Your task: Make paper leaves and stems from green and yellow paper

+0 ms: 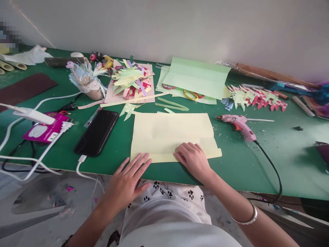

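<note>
A pale yellow sheet of paper (172,128) lies in front of me, with a narrow fold along its near edge. My left hand (130,178) is open, and its outstretched fingertips rest on the sheet's near left corner. On the right part of the fold, my right hand (194,159) presses down with its fingers curled in. Nothing shows inside that hand, though its palm side is hidden. The folded strip's end sticks out a little past the sheet at the right.
A black phone (97,133) on a white cable and a magenta power strip (48,128) lie left. A pink glue gun (240,126) lies right. Behind are cut paper strips (132,79), green sheets (199,77), yellow-handled scissors (190,95) and a woven paper piece (259,97).
</note>
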Demonstrator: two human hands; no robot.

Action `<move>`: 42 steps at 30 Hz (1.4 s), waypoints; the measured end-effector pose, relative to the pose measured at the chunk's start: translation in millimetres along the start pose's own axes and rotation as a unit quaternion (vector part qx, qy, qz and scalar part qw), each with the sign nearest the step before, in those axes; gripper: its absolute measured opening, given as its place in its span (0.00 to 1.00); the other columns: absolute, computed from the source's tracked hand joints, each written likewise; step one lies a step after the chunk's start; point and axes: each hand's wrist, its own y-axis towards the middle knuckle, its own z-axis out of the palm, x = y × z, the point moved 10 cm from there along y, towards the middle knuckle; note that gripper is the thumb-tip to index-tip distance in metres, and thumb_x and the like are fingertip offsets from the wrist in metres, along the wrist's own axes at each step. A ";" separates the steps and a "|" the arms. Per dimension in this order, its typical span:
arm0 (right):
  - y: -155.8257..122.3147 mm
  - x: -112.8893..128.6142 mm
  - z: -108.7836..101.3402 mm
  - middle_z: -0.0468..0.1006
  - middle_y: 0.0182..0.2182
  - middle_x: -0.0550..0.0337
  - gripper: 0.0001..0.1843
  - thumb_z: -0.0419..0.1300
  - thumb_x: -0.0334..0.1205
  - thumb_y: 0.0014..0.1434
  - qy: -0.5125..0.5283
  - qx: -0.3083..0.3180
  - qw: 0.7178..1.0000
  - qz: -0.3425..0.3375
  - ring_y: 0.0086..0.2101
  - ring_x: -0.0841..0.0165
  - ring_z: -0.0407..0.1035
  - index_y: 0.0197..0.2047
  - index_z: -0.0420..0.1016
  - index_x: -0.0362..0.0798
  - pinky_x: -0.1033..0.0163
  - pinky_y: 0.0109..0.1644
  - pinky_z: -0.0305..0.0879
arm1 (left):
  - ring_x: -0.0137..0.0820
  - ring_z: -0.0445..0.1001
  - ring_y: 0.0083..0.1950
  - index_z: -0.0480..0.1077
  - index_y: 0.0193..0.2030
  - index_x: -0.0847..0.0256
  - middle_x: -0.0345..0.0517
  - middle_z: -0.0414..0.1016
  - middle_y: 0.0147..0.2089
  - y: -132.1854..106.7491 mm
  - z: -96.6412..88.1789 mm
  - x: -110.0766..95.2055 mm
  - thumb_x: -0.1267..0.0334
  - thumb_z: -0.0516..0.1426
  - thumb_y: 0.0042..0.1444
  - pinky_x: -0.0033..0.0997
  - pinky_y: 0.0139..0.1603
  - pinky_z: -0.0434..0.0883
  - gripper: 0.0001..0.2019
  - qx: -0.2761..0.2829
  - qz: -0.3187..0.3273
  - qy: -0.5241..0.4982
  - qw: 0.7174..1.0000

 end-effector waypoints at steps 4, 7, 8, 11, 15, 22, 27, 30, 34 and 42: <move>-0.1 0.9 -2.3 0.71 0.24 0.63 0.11 0.49 0.36 0.60 -0.002 -0.012 1.000 -0.001 0.25 0.72 0.60 0.26 0.66 0.47 0.64 0.31 0.49 | 0.39 0.54 0.64 0.43 0.67 0.57 0.44 0.50 0.66 -5.7 2.2 7.4 0.45 0.46 0.58 0.40 0.64 0.46 0.33 0.020 0.021 0.007 1.000; 0.3 0.6 -1.7 0.71 0.24 0.63 0.12 0.49 0.36 0.59 -0.003 -0.012 1.000 0.003 0.26 0.72 0.61 0.26 0.66 0.48 0.64 0.31 0.48 | 0.38 0.56 0.64 0.44 0.66 0.55 0.44 0.52 0.66 -15.0 -0.2 21.5 0.46 0.46 0.58 0.42 0.65 0.43 0.32 0.015 0.037 0.023 0.999; 0.4 0.3 -1.0 0.71 0.24 0.63 0.12 0.48 0.36 0.59 -0.003 -0.009 1.000 0.005 0.26 0.72 0.62 0.26 0.66 0.48 0.64 0.31 0.48 | 0.38 0.57 0.63 0.45 0.66 0.54 0.44 0.53 0.65 -19.2 -2.5 27.7 0.46 0.46 0.59 0.42 0.65 0.42 0.31 0.010 0.043 0.028 0.999; 0.6 -0.4 0.3 0.71 0.24 0.62 0.12 0.48 0.36 0.60 -0.001 -0.006 1.000 0.007 0.27 0.71 0.62 0.26 0.66 0.48 0.64 0.31 0.47 | 0.38 0.62 0.60 0.51 0.64 0.52 0.42 0.61 0.61 -29.6 -14.0 42.0 0.49 0.48 0.59 0.46 0.65 0.41 0.27 -0.015 0.061 0.036 0.997; 0.4 -0.6 0.6 0.71 0.24 0.63 0.12 0.49 0.37 0.60 -0.006 -0.008 1.000 0.007 0.27 0.71 0.62 0.26 0.66 0.47 0.64 0.31 0.47 | 0.36 0.69 0.52 0.64 0.55 0.54 0.44 0.71 0.53 -17.8 -36.9 30.3 0.55 0.49 0.59 0.46 0.62 0.50 0.18 -0.099 0.055 0.053 0.992; 0.8 -0.7 1.2 0.71 0.25 0.61 0.13 0.51 0.41 0.61 -0.004 0.004 1.000 0.001 0.29 0.70 0.63 0.27 0.67 0.47 0.64 0.32 0.49 | 0.38 0.66 0.48 0.61 0.58 0.65 0.52 0.68 0.53 45.2 -10.0 -51.6 0.47 0.45 0.59 0.40 0.52 0.63 0.27 -0.066 0.078 -0.009 0.995; -6.1 -6.2 -5.2 0.72 0.29 0.59 0.13 0.50 0.45 0.61 0.054 0.044 0.996 -0.064 0.31 0.69 0.64 0.33 0.68 0.46 0.64 0.35 0.52 | 0.40 0.64 0.47 0.60 0.60 0.61 0.51 0.67 0.51 49.2 -4.1 -53.9 0.46 0.49 0.56 0.42 0.50 0.64 0.29 -0.031 0.044 -0.028 0.998; -15.3 -27.3 -13.4 0.72 0.28 0.59 0.12 0.50 0.45 0.61 0.068 0.047 0.995 -0.059 0.30 0.69 0.65 0.32 0.68 0.47 0.64 0.36 0.53 | 0.41 0.63 0.48 0.60 0.60 0.59 0.51 0.67 0.51 47.3 -7.4 -52.9 0.44 0.49 0.55 0.46 0.53 0.62 0.30 -0.032 0.010 -0.025 0.999; -26.6 -55.4 -18.1 0.71 0.25 0.61 0.13 0.49 0.42 0.62 0.062 0.037 0.997 -0.028 0.29 0.71 0.64 0.28 0.66 0.47 0.64 0.37 0.53 | 0.43 0.62 0.49 0.57 0.62 0.54 0.50 0.65 0.53 47.9 -5.1 -57.7 0.43 0.50 0.54 0.49 0.54 0.60 0.31 -0.022 -0.044 -0.011 0.999; -30.1 -65.8 -18.4 0.72 0.23 0.64 0.14 0.49 0.40 0.62 0.034 0.003 0.999 -0.002 0.27 0.73 0.65 0.26 0.66 0.47 0.65 0.35 0.51 | 0.46 0.61 0.52 0.52 0.64 0.48 0.51 0.63 0.55 48.8 -1.2 -63.0 0.40 0.51 0.51 0.59 0.55 0.57 0.35 0.004 -0.079 0.030 0.996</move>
